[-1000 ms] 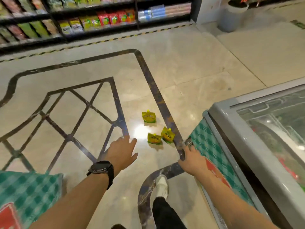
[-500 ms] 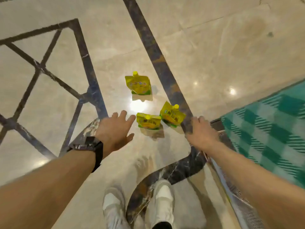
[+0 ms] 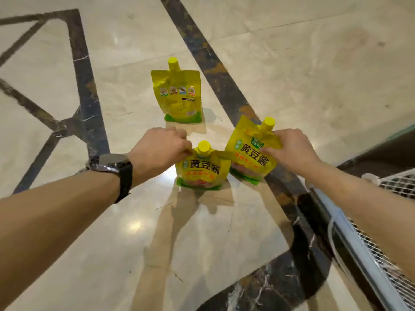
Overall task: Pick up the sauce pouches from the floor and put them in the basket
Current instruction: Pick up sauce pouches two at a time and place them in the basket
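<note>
The floor (image 3: 314, 75) fills nearly the whole view: polished beige marble, glossy enough to mirror a ceiling light, inlaid with thin dark lines and one wide dark band (image 3: 215, 70) that runs diagonally from the top down to the right. Right of that band, at the frame's edge, one piece of white wire mesh (image 3: 395, 185) sits above a grey rail (image 3: 350, 234). Three yellow sauce pouches with yellow screw caps are all at floor level. The far pouch (image 3: 179, 95) stands upright just left of the band, untouched, its printed back to the camera. The right pouch (image 3: 251, 153) tilts at the band's left edge, its base overlapping the dark stone. The near pouch (image 3: 203, 171) stands left of the band, touching the right pouch's side. Two bare forearms reach in. The right hand (image 3: 289, 151) has fingers curled round the right pouch's upper corner below the cap. The left hand (image 3: 157, 151) pinches the near pouch's top corner beside its cap. One dark wristwatch (image 3: 112, 164) sits on the left wrist.
</note>
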The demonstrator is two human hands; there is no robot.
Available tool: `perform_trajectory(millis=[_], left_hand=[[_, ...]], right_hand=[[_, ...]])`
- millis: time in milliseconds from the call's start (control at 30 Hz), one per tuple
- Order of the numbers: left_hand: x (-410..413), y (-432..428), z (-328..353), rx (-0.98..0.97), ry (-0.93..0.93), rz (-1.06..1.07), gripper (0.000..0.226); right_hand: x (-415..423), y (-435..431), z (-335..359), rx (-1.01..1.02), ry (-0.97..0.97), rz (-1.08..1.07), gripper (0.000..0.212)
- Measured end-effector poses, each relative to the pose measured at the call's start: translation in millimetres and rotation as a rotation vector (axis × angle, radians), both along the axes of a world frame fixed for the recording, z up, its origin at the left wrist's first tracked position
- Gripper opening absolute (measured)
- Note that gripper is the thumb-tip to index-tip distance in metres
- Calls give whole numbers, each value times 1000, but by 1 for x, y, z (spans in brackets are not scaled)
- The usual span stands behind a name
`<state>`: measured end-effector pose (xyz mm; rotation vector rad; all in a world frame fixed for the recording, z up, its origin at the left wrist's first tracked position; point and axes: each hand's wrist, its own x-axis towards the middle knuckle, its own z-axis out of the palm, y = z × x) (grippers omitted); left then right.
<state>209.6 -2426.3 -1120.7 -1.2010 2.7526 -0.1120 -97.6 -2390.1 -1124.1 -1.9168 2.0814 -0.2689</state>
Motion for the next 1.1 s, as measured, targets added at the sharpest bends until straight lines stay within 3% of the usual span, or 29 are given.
perform_trajectory(millis=[100, 333, 433, 567, 667, 733, 833, 967, 1100], left_hand=[[6, 1, -7, 26, 68, -4, 31], [18, 15, 13, 170, 6, -105, 31], [43, 22, 17, 319, 235, -50, 27], [90, 38, -1, 555, 530, 225, 21], [107, 59, -18, 829, 964, 552, 7], [106, 68, -33, 928, 1125, 695, 14], [91, 76, -50, 1005, 1180, 754, 18], [81, 72, -67, 1029, 1280, 826, 24], [72, 66, -77, 1091, 1302, 842, 43]], right_hand=[[-3, -4, -3, -44, -32, 2, 20], [6, 7, 8, -13, 12, 153, 24], [15, 3, 18, 39, 1, 239, 21], [27, 7, 24, 159, -242, 266, 17], [43, 18, 6, 174, -553, 101, 14], [50, 27, -18, 144, -776, -93, 15], [52, 40, -51, 177, -988, -278, 36], [42, 40, -73, 354, -1144, -238, 99], [39, 38, -82, 411, -1029, -173, 96]])
